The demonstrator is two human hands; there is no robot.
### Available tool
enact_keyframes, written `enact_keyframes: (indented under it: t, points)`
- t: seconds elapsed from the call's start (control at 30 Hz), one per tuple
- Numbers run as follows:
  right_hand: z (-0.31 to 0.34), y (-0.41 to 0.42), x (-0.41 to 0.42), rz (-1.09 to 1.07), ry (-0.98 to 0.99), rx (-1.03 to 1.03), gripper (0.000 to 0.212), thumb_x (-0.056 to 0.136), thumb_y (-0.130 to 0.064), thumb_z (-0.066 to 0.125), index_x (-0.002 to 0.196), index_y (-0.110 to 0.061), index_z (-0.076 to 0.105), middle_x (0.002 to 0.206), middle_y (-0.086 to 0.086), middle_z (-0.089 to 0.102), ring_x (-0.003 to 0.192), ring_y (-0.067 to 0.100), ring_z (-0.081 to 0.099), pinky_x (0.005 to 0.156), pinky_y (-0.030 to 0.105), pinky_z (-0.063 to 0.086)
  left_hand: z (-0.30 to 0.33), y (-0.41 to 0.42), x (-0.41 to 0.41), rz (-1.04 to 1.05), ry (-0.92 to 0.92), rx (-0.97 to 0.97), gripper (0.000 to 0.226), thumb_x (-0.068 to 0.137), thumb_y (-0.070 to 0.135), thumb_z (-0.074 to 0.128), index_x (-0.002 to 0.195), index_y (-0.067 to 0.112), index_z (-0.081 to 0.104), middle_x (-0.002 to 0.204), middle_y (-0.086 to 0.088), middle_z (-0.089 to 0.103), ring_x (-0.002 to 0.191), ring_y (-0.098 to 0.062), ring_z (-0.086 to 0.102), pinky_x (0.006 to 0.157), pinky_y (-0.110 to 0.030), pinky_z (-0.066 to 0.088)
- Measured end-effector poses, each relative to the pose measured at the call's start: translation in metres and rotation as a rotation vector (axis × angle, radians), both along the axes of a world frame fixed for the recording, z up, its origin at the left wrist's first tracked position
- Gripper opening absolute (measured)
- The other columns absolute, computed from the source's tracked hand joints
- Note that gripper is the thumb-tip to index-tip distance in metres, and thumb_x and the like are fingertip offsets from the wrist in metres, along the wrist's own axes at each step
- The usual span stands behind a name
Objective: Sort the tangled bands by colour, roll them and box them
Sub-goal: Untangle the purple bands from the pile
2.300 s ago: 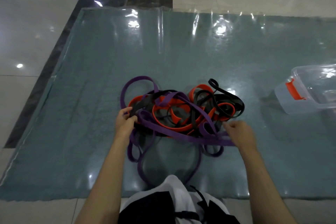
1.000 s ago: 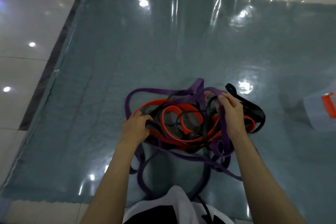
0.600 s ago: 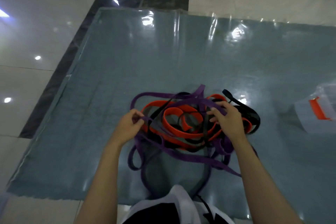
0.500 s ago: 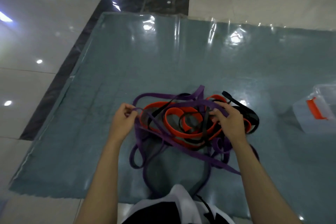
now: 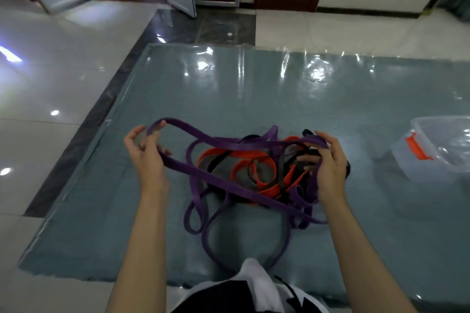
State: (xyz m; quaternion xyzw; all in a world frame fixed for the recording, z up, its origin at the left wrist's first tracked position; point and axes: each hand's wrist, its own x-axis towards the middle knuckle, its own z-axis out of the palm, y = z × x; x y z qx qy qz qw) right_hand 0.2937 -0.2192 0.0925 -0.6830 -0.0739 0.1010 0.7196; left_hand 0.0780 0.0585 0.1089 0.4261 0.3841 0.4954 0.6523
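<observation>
Stretching sideways between both hands, the purple band (image 5: 229, 145) runs from the left hand (image 5: 147, 157), which pinches its loop end, to the right hand (image 5: 328, 162), which grips the other end. Under it, nearer the right hand, the tangled pile (image 5: 254, 172) lies on the mat (image 5: 254, 94).

Purple bands (image 5: 229, 145), orange bands (image 5: 264, 160), black bands (image 5: 281, 167), grey-blue mat (image 5: 254, 99)
</observation>
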Motion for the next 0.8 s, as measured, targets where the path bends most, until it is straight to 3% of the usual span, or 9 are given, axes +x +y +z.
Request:
enact_keyframes:
  t: [0.07,0.13,0.23,0.33,0.4,0.5,0.57,0.7,0.8]
  points:
    - [0.005,-0.004,-0.005,0.035,0.003,0.059,0.046,0.1,0.006,0.043,0.131,-0.018,0.067,0.106,0.0,0.08,0.079,0.027,0.078,0.057,0.024,0.058,0.01,-0.006,-0.008,-0.106,0.056,0.126,0.037,0.096,0.006,0.061,0.128,0.02,0.049,0.123,0.0,0.077,0.072,-0.009,0.058,0.06,-0.022,0.05]
    - [0.008,-0.006,-0.01,0.104,-0.034,0.099,0.047,0.095,0.012,0.052,0.126,-0.02,0.069,0.118,0.001,0.078,0.098,0.034,0.078,0.073,0.028,0.063,0.018,-0.011,-0.013,-0.223,0.143,0.245,0.038,0.095,0.006,0.068,0.129,0.018,0.055,0.127,0.0,0.075,0.097,-0.017,0.067,0.073,-0.028,0.056]
    - [0.009,-0.007,-0.017,0.263,-0.157,0.05,0.042,0.089,0.001,0.07,0.123,-0.022,0.073,0.127,0.005,0.075,0.122,0.034,0.069,0.104,0.049,0.056,0.029,-0.027,-0.01,-0.396,0.209,0.346,0.035,0.095,0.005,0.071,0.127,0.015,0.061,0.13,-0.012,0.07,0.111,-0.024,0.067,0.091,-0.045,0.053]
    - [0.009,0.0,-0.033,0.312,-0.182,-0.019,0.034,0.085,-0.01,0.082,0.115,-0.024,0.075,0.118,0.001,0.077,0.115,0.028,0.072,0.103,0.053,0.055,0.035,-0.052,-0.001,-0.663,0.312,0.437,0.042,0.086,0.008,0.068,0.127,0.019,0.063,0.127,-0.003,0.07,0.105,-0.018,0.068,0.09,-0.03,0.055]
    - [0.009,0.006,-0.043,0.287,-0.17,-0.049,0.03,0.085,-0.007,0.085,0.107,-0.024,0.075,0.108,-0.005,0.078,0.102,0.018,0.075,0.093,0.039,0.06,0.033,-0.071,0.007,-0.905,0.438,0.548,0.058,0.082,0.003,0.066,0.136,0.024,0.06,0.133,0.007,0.066,0.119,-0.007,0.065,0.095,-0.023,0.054]
    - [0.009,0.011,-0.053,0.349,-0.149,-0.031,0.029,0.086,0.0,0.083,0.107,-0.017,0.073,0.103,-0.004,0.079,0.096,0.014,0.075,0.087,0.027,0.06,0.023,-0.101,0.025,-1.099,0.487,0.655,0.078,0.078,-0.011,0.066,0.149,0.02,0.052,0.146,0.005,0.059,0.137,-0.007,0.055,0.113,-0.028,0.046]
    - [0.01,0.008,-0.057,0.356,-0.141,-0.019,0.028,0.087,0.004,0.08,0.109,-0.011,0.071,0.104,0.0,0.079,0.1,0.017,0.075,0.091,0.031,0.06,0.015,-0.12,0.037,-1.089,0.464,0.647,0.074,0.081,-0.005,0.075,0.147,0.021,0.054,0.144,0.008,0.061,0.136,-0.006,0.056,0.116,-0.033,0.046]
    - [0.013,-0.004,-0.063,0.331,-0.14,-0.061,0.027,0.087,0.003,0.081,0.11,-0.007,0.069,0.105,0.005,0.078,0.1,0.021,0.075,0.093,0.041,0.061,0.005,-0.144,0.054,-0.897,0.385,0.551,0.042,0.09,0.012,0.08,0.123,0.033,0.067,0.121,0.019,0.071,0.117,-0.003,0.068,0.105,-0.035,0.056]
    - [0.012,-0.017,-0.061,0.407,-0.124,-0.058,0.043,0.086,-0.013,0.086,0.124,-0.02,0.068,0.109,-0.004,0.077,0.108,0.015,0.072,0.096,0.03,0.057,0.009,-0.144,0.063,-0.807,0.395,0.598,0.035,0.092,0.005,0.072,0.104,0.037,0.071,0.108,0.018,0.075,0.105,-0.006,0.073,0.096,-0.036,0.059]
